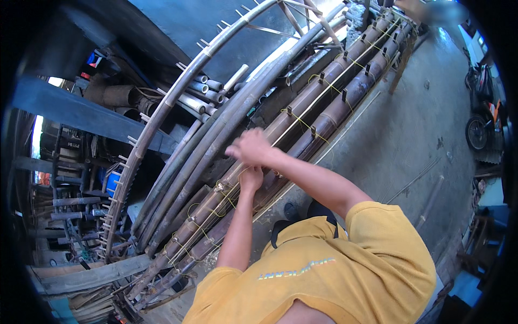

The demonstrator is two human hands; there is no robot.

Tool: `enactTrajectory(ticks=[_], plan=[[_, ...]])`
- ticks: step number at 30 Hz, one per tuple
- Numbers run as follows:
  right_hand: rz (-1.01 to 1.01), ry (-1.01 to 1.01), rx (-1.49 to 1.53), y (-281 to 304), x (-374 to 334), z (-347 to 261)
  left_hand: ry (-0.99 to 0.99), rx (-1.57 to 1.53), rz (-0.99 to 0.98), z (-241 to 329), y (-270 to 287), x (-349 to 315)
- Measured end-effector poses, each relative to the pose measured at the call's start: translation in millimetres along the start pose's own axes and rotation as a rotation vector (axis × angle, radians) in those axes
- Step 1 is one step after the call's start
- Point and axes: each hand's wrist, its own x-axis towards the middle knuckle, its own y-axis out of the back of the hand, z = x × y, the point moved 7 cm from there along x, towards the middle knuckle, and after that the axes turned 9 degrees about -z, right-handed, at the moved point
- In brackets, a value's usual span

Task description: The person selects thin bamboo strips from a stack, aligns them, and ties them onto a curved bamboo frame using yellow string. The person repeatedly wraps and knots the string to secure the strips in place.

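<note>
Two long brown bamboo poles lie side by side, the far pole (279,127) and the near pole (328,120), running from lower left to upper right. Dark pegs (367,69) stand up from them at intervals, and yellow cord (290,110) is looped around them. A thin pale strip (318,98) runs lengthwise between the two. Low against the far pole, my left hand (251,177) has its fingers closed; its fingertips are partly hidden. Just above it, my right hand (252,147) is raised over the far pole with curled fingers, slightly blurred. What either hand grips cannot be made out.
Beyond the poles lie long curved bamboo poles (208,143) and a curved frame (171,98) with short pegs. Cut tubes (202,89) are stacked behind. A motorcycle (479,127) stands at the right on the concrete floor (410,135), where a loose bamboo length (430,201) lies.
</note>
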Motion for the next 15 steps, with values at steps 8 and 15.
enactTrajectory(ticks=[8,15], plan=[[-0.303,0.373,0.905,12.3,-88.6,6.1,0.192,-0.323,-0.125,19.3,15.5,-3.8],[-0.187,0.246,0.676,-78.0,-150.0,31.8,-0.123,-0.505,0.158,84.5,84.8,27.6]])
